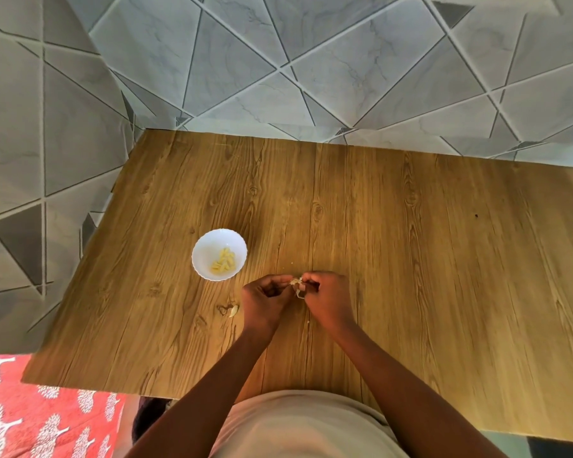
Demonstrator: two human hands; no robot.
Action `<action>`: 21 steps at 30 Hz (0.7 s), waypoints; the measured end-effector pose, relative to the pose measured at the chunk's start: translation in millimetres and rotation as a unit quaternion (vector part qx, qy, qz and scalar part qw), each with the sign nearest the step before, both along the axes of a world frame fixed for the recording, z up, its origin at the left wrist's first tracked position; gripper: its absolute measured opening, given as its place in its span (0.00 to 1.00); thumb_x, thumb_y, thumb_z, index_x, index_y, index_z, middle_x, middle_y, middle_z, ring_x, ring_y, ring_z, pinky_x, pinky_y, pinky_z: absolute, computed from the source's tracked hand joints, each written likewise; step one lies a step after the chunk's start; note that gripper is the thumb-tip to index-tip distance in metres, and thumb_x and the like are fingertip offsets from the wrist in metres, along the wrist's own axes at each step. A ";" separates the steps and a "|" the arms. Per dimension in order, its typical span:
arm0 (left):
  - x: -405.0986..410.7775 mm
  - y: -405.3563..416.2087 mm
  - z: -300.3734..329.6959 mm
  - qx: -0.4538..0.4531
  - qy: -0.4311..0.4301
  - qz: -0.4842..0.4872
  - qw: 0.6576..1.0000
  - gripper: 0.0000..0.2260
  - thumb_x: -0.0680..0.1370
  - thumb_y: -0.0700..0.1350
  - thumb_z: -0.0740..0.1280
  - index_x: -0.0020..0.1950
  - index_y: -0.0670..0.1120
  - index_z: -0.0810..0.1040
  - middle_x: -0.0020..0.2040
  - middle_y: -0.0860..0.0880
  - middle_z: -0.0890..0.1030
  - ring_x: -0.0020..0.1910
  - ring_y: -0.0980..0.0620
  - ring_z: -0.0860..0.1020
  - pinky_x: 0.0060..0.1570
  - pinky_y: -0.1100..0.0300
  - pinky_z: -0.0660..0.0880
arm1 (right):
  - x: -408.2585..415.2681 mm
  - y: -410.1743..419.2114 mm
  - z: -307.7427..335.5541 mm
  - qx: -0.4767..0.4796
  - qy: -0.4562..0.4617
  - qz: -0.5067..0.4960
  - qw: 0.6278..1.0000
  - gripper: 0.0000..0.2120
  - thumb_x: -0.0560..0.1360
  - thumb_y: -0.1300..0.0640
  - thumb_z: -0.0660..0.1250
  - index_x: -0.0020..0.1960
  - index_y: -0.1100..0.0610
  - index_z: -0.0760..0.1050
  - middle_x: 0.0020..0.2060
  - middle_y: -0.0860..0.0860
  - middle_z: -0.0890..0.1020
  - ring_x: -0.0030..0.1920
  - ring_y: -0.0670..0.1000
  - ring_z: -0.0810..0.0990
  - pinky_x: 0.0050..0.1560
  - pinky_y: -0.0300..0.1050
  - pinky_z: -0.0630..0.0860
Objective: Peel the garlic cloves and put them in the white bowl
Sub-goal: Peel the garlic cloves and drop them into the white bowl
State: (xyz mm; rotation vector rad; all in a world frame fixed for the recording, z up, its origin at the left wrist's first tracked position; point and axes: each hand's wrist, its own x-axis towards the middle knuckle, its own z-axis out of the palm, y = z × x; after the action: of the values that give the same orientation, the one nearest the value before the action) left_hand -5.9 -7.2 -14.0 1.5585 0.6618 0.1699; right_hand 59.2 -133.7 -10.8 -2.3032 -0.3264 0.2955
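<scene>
A small white bowl (205,246) with a scalloped rim stands on the wooden table and holds several peeled yellowish garlic cloves (223,261). Just right of it, my left hand (266,300) and my right hand (326,297) meet over the table. Between their fingertips they pinch a garlic clove (297,284) with pale papery skin hanging loose from it. One unpeeled clove (233,311) lies on the table to the left of my left hand, beside a bit of brown skin (223,309).
The wooden table (411,259) stretches wide to the right and butts against a grey tiled wall at the back and left. Tiny skin crumbs lie near my hands. A red patterned cloth (40,414) lies below the table's left front corner.
</scene>
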 end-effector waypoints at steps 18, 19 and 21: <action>5.4 -7.0 -5.0 0.050 -0.001 0.044 0.998 0.10 0.75 0.33 0.75 0.51 0.46 0.87 0.44 0.54 0.88 0.45 0.58 0.86 0.49 0.62 0.83 | -1.8 1.2 1.4 -0.002 -0.016 -0.021 1.000 0.07 0.75 0.65 0.73 0.48 0.55 0.86 0.39 0.46 0.85 0.39 0.40 0.81 0.40 0.30 0.75; 5.6 -6.0 -5.7 0.056 -0.003 0.045 0.997 0.10 0.76 0.33 0.74 0.52 0.46 0.87 0.45 0.54 0.88 0.46 0.58 0.85 0.50 0.63 0.82 | -0.6 -0.2 2.8 0.015 -0.004 -0.035 0.999 0.07 0.76 0.65 0.73 0.48 0.54 0.85 0.38 0.45 0.84 0.39 0.39 0.81 0.40 0.28 0.74; 6.5 -4.7 -7.1 0.079 -0.007 0.046 0.996 0.11 0.76 0.33 0.73 0.54 0.46 0.87 0.46 0.55 0.87 0.47 0.60 0.85 0.51 0.64 0.82 | 2.4 -3.3 5.4 0.049 0.013 -0.060 0.997 0.06 0.76 0.63 0.74 0.48 0.54 0.85 0.39 0.44 0.84 0.40 0.37 0.81 0.41 0.26 0.74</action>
State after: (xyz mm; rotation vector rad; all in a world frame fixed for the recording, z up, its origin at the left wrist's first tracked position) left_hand 0.6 -11.9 -21.2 1.6767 0.7230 0.3083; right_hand 61.6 -137.0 -5.4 -2.2091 -0.1852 0.2445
